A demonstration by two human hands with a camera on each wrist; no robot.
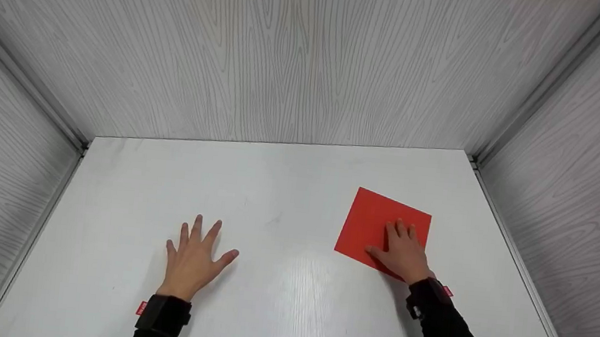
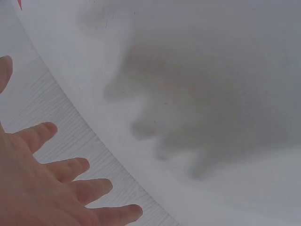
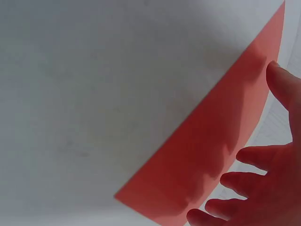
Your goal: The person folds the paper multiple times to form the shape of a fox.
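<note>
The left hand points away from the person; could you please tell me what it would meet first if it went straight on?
The left hand would probably meet the grey back panel first, beyond the white tabletop; its tilt is unclear, so it might touch the tabletop sooner.

head: bright, glare on tabletop | left wrist: broad blurry shadow | right wrist: dimmer, bluish

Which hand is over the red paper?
The right hand, over the red paper; the left hand is over only the white tabletop.
</note>
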